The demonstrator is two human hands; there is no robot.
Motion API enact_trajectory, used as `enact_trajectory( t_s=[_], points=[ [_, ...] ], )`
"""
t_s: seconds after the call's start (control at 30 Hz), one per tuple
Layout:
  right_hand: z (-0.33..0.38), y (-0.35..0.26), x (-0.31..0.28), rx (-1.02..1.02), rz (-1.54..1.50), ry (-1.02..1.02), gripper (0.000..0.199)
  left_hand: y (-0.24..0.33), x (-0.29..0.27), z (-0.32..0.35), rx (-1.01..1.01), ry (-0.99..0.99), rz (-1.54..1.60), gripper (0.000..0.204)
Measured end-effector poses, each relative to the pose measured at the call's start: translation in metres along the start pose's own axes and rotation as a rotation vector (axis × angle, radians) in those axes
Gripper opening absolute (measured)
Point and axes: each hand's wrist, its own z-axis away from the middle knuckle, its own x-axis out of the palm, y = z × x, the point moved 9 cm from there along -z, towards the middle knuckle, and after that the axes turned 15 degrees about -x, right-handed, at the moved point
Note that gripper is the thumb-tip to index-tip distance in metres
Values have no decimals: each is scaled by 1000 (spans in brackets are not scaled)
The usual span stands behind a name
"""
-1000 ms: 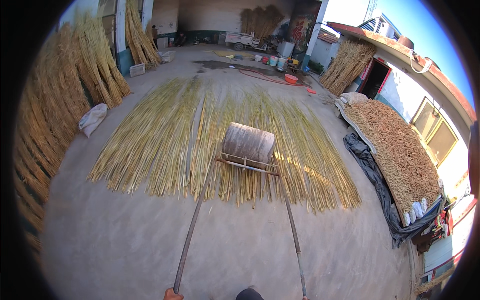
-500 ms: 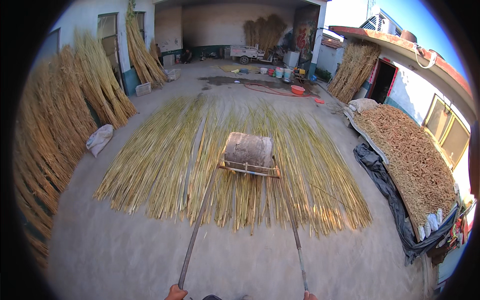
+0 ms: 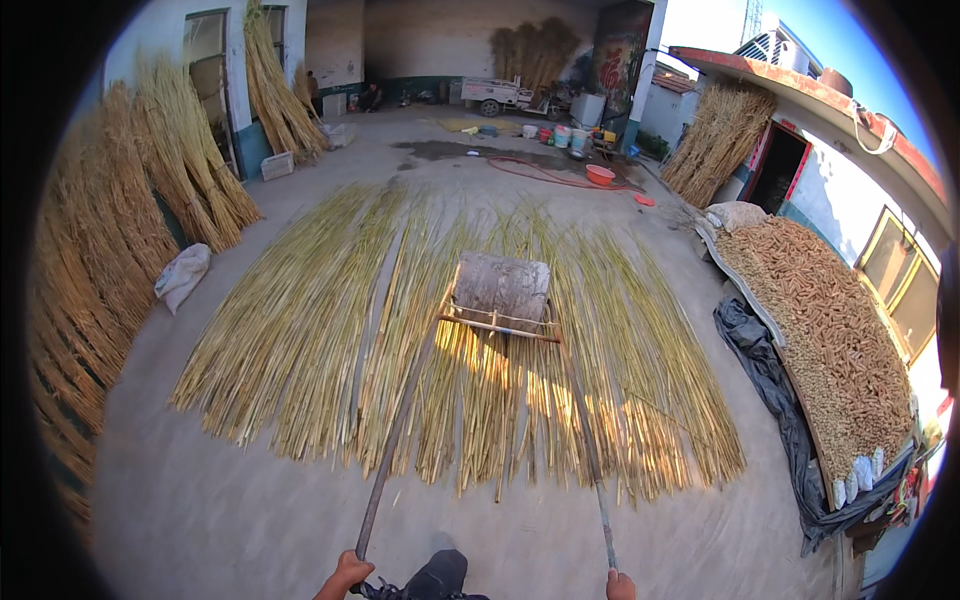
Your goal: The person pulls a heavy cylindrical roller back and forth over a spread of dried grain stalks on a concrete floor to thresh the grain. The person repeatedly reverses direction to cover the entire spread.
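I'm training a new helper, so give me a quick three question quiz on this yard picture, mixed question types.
1. True or false: the stone roller rests on the spread reeds.
2. What does the left hand grip?
A. the left pole of the roller's frame
B. a white sack
C. a red basin
3. Fill in: the heap of corn cobs lies to the person's ____.

Key
1. True; reeds show in front of it, behind it and to both sides.
2. A; the left pole runs from that hand up to the frame, and the right hand takes the right pole.
3. Right, along the wall.
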Motion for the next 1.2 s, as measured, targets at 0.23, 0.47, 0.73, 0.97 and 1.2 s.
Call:
enact_trajectory(
  t_s=[0.23, 0.47, 0.73, 0.97, 1.2],
  points=[
    [-58, -60, -42, 94, -147, 109, 50, 68, -37, -59, -18, -63, -8, 28],
    [-136, -61, -54, -39, -178, 178, 50, 136, -57, -98, 85, 33, -4, 25],
    [-224, -18, -26, 18, -68, 51, 54, 189, -64, -113, 31, 34, 4, 25],
    [-258, -80, -106, 48, -120, 107, 48, 245, -63, -125, 109, 63, -1, 30],
    [-308, -76, -157, 119, -162, 120, 55, 299, -58, -117, 105, 40, 45, 31]
  ],
)
